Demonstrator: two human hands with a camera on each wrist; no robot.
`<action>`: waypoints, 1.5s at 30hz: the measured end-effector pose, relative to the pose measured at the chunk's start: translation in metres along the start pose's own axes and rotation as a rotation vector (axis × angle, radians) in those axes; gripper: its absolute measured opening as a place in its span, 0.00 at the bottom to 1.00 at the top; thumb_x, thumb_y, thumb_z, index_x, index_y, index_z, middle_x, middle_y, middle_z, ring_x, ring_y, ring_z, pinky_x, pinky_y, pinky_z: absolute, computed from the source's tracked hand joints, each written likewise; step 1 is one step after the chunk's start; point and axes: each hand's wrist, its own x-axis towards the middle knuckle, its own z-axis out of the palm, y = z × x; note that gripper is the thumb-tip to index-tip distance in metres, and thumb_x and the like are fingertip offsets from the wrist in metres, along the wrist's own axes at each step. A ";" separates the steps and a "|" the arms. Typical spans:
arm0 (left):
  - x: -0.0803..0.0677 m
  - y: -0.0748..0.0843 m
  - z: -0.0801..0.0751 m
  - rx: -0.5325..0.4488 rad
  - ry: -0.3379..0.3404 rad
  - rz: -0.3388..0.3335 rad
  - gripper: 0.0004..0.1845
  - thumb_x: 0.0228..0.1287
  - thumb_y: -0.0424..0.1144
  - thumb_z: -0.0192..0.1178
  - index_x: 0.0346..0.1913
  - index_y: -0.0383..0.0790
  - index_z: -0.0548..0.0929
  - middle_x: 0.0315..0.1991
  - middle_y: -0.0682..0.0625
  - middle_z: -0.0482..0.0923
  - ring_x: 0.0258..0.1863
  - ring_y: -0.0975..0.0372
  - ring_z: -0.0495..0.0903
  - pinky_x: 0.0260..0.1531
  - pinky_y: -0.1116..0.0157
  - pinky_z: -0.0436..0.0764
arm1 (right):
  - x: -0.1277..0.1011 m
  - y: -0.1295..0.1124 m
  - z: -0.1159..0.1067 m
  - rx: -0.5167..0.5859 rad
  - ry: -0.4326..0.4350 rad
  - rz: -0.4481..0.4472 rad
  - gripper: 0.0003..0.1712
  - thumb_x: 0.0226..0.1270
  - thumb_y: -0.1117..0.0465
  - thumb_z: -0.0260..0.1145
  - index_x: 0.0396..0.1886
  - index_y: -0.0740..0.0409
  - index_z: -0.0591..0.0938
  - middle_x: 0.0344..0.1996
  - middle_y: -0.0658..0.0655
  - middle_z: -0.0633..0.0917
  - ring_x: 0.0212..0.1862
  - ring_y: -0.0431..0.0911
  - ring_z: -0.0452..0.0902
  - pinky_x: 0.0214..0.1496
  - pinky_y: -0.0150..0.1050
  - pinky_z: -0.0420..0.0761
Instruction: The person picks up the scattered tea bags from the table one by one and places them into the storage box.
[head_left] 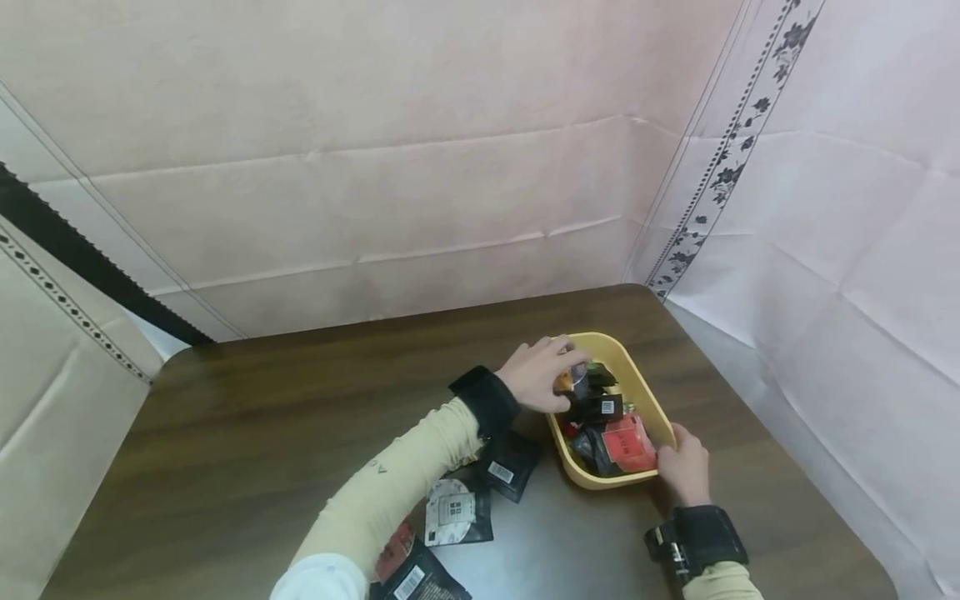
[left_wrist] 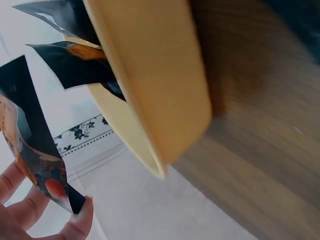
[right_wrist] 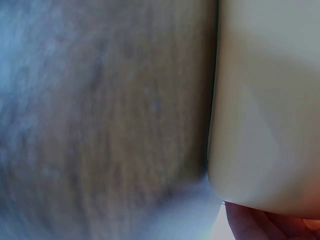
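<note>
A yellow plastic bin (head_left: 637,385) stands on the right part of the table, with several small pouches inside, among them a red one (head_left: 630,442) and black ones. At its left rim, my left hand (head_left: 536,375) pinches a black-and-orange pouch (left_wrist: 37,145) by one end, raised over the bin in the left wrist view. My right hand (head_left: 686,468) grips the bin's near right corner. In the right wrist view its fingers (right_wrist: 257,225) show below the bin's wall (right_wrist: 265,130). Other black pouches (left_wrist: 75,62) stick up above the rim beside the left hand.
More pouches lie on the brown wooden table (head_left: 300,417) near the left forearm: a black one (head_left: 513,458), a black-and-white one (head_left: 456,508) and a black-and-red one (head_left: 423,575). Pale cloth sheets (head_left: 412,192) hang behind the table and along its sides.
</note>
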 end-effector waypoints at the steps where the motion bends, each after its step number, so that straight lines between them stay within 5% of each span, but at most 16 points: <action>1: 0.005 0.001 0.003 -0.003 0.001 -0.010 0.38 0.48 0.52 0.64 0.65 0.57 0.63 0.57 0.52 0.62 0.51 0.61 0.64 0.44 0.60 0.69 | 0.000 0.000 0.001 -0.003 0.000 -0.006 0.24 0.54 0.73 0.46 0.53 0.75 0.70 0.44 0.78 0.74 0.44 0.66 0.71 0.45 0.58 0.69; 7: 0.026 0.007 0.017 -0.012 -0.050 -0.056 0.45 0.48 0.61 0.62 0.69 0.62 0.53 0.66 0.52 0.55 0.62 0.56 0.59 0.56 0.50 0.63 | -0.002 0.002 0.010 -0.007 -0.005 -0.029 0.22 0.55 0.72 0.47 0.51 0.75 0.72 0.42 0.77 0.75 0.41 0.65 0.72 0.43 0.57 0.70; 11: 0.029 0.009 0.020 -0.004 -0.101 -0.063 0.52 0.44 0.72 0.54 0.71 0.64 0.43 0.72 0.51 0.39 0.69 0.52 0.44 0.60 0.43 0.52 | -0.001 0.003 0.009 -0.009 0.003 -0.030 0.22 0.56 0.72 0.47 0.51 0.75 0.72 0.42 0.77 0.76 0.41 0.65 0.72 0.43 0.57 0.70; 15: 0.028 0.009 0.016 -0.009 -0.096 -0.047 0.52 0.44 0.74 0.52 0.71 0.63 0.43 0.72 0.51 0.37 0.70 0.53 0.41 0.60 0.43 0.50 | 0.002 0.003 0.002 -0.011 0.005 -0.020 0.23 0.56 0.73 0.47 0.52 0.75 0.71 0.43 0.78 0.75 0.42 0.66 0.72 0.44 0.58 0.69; 20: 0.004 -0.007 0.009 -0.025 -0.066 -0.053 0.50 0.44 0.72 0.54 0.71 0.61 0.48 0.72 0.50 0.42 0.69 0.54 0.42 0.60 0.43 0.49 | 0.004 -0.002 0.003 -0.010 -0.005 -0.013 0.23 0.57 0.72 0.47 0.53 0.76 0.69 0.44 0.78 0.74 0.43 0.66 0.70 0.45 0.59 0.69; 25: -0.038 -0.033 0.014 0.014 -0.063 -0.082 0.49 0.45 0.70 0.57 0.70 0.57 0.53 0.70 0.47 0.47 0.68 0.51 0.48 0.59 0.42 0.52 | 0.006 -0.003 0.002 -0.011 -0.015 0.011 0.24 0.57 0.72 0.46 0.54 0.76 0.68 0.45 0.79 0.73 0.44 0.67 0.70 0.46 0.60 0.68; 33: -0.111 -0.064 0.042 0.007 -0.186 -0.232 0.45 0.45 0.64 0.62 0.68 0.55 0.60 0.69 0.46 0.51 0.65 0.50 0.55 0.54 0.42 0.60 | 0.004 -0.002 0.002 -0.026 -0.029 0.013 0.24 0.56 0.72 0.45 0.53 0.77 0.68 0.43 0.79 0.73 0.43 0.66 0.70 0.44 0.59 0.68; 37: -0.128 -0.065 0.052 -0.028 -0.225 -0.258 0.44 0.42 0.60 0.65 0.66 0.53 0.64 0.66 0.44 0.55 0.61 0.49 0.60 0.50 0.45 0.67 | 0.003 -0.001 -0.002 -0.032 -0.036 0.028 0.24 0.56 0.72 0.45 0.54 0.77 0.67 0.44 0.79 0.73 0.43 0.66 0.70 0.43 0.59 0.69; 45: -0.136 -0.064 0.062 0.083 -0.227 -0.228 0.34 0.44 0.51 0.67 0.57 0.50 0.72 0.49 0.47 0.66 0.45 0.55 0.65 0.33 0.55 0.74 | 0.002 -0.002 -0.002 -0.034 -0.054 0.028 0.25 0.56 0.71 0.45 0.55 0.77 0.67 0.45 0.79 0.72 0.45 0.67 0.69 0.45 0.59 0.68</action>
